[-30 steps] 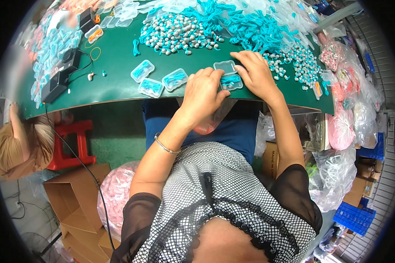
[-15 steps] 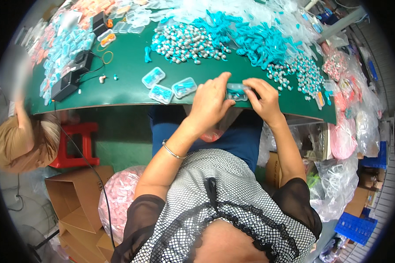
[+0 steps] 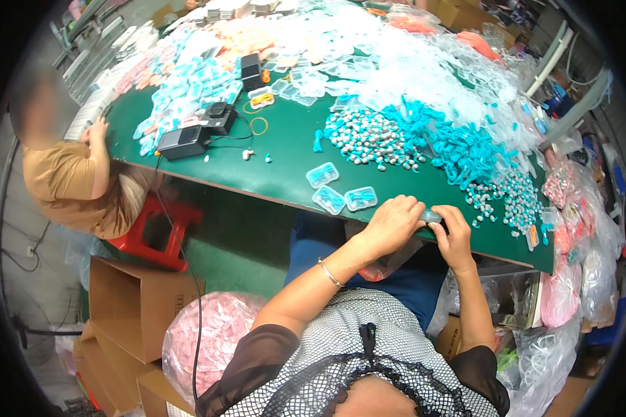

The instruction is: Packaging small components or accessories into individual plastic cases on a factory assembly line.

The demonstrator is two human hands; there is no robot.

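My left hand [image 3: 391,224] and my right hand [image 3: 454,233] meet at the near edge of the green table [image 3: 285,163], both closed around a small clear plastic case [image 3: 431,216] with blue inside. Three filled clear cases [image 3: 341,194] lie on the table just left of my hands. Beyond them sits a heap of small grey-and-teal pieces [image 3: 372,137] and a pile of teal cords [image 3: 462,146]. More of the small pieces [image 3: 511,198] are scattered to the right of my hands.
Another person [image 3: 76,174] sits at the table's left end by a red stool [image 3: 163,233]. Black boxes [image 3: 184,141] with cables, empty clear cases [image 3: 306,83] and bagged goods cover the far table. Cardboard boxes [image 3: 132,306] and a pink bag [image 3: 212,333] stand on the floor.
My hands have drawn together at the table's near edge, holding one case between them. The view has swung, bringing the far table and the other person into sight.
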